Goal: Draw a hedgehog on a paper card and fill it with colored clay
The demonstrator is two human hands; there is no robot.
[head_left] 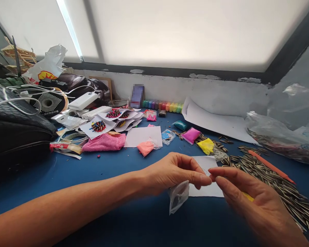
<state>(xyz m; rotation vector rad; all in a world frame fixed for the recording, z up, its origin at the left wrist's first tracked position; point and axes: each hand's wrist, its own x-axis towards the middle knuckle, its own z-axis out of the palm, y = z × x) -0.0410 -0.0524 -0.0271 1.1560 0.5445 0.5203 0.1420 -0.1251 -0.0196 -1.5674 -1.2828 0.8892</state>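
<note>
My left hand is closed above a white sheet of paper, thumb pressed to the fingers. A small clear plastic bag hangs from beneath its fingers. Close against its fingertips, my right hand has thumb and forefinger drawn into a pinch; whatever lies between the tips is too small to make out. A yellow patch shows by the right palm, partly hidden by the fingers. Just beyond the hands lie a bag of yellow clay and a heap of striped sunflower seeds.
An orange stick-like tool rests on the seeds. Magenta clay, teal clay and salmon clay lie on the blue table. At left are a pink cloth, seed-decorated cards and a black bag.
</note>
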